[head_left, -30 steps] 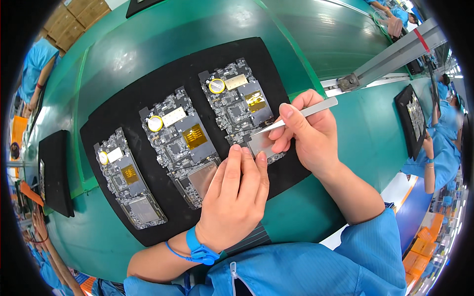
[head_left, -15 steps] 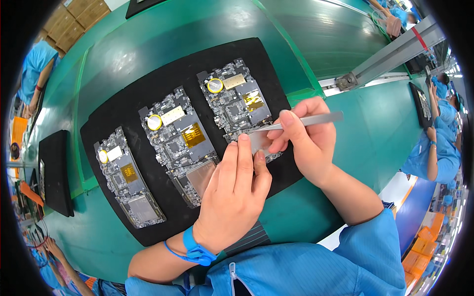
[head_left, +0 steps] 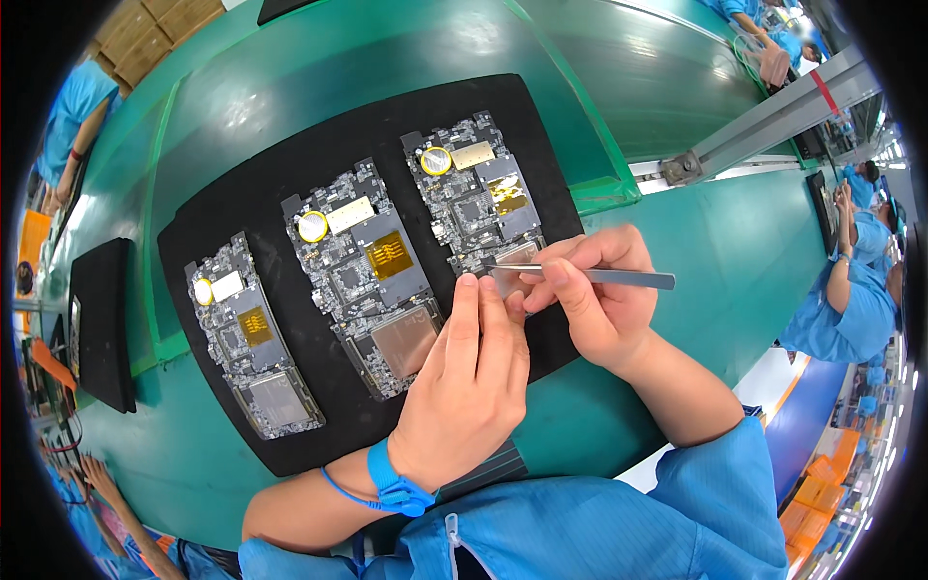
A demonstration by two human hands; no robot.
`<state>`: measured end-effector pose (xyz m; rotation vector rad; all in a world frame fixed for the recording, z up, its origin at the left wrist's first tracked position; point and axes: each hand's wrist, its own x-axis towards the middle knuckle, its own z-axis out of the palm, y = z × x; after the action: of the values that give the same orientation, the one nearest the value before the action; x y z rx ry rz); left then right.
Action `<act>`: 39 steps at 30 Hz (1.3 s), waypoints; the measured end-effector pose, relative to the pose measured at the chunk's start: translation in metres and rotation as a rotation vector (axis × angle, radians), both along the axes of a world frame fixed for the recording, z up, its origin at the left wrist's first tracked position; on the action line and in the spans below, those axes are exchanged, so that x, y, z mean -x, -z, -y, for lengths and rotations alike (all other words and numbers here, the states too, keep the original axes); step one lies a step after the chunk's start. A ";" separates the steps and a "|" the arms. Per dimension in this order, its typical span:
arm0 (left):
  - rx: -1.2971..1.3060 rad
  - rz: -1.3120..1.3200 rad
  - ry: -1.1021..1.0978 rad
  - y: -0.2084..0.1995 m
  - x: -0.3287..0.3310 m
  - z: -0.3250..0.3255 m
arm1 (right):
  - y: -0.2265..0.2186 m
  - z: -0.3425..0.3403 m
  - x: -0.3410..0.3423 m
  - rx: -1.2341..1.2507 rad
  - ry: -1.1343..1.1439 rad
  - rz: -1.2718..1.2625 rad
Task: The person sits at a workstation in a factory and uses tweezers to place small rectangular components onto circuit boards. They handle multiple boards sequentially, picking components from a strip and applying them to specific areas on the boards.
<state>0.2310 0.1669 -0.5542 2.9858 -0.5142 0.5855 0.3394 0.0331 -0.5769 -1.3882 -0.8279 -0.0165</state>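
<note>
Three dark circuit boards lie in a row, each bearing a yellow-rimmed coin cell, a gold-coloured film patch and a silvery plate. My right hand [head_left: 609, 314] grips metal tweezers [head_left: 630, 277] between thumb and fingers. Their tips point left, at the lower part of the right circuit board [head_left: 468, 215], by its silvery plate. My left hand [head_left: 462, 396] has its fingers stretched out close together, the fingertips at that board's near edge beside the tweezer tips. The hands cover part of this near end. To the left are the middle circuit board [head_left: 340, 278] and the left circuit board [head_left: 230, 331].
Under the boards is a black foam mat [head_left: 266, 184] on a green worktop [head_left: 387, 48]. A metal beam [head_left: 764, 121] rises at the far right. Another black pad [head_left: 102, 324] stands at left. Co-workers in blue work at both sides; orange bins [head_left: 812, 503] sit lower right.
The tweezers have tilted, their back end now lower. My right hand has dropped slightly, and my left hand's fingers have drawn closer together. The whole view has shifted a little.
</note>
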 end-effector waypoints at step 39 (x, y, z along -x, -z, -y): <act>0.159 -0.406 0.240 0.011 0.091 -0.002 | 0.002 0.055 0.111 0.318 0.118 -0.558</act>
<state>0.1399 0.1690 -0.5651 2.7253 -0.7306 -0.0022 0.2288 -0.0222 -0.5794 -1.6293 -0.2868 0.4097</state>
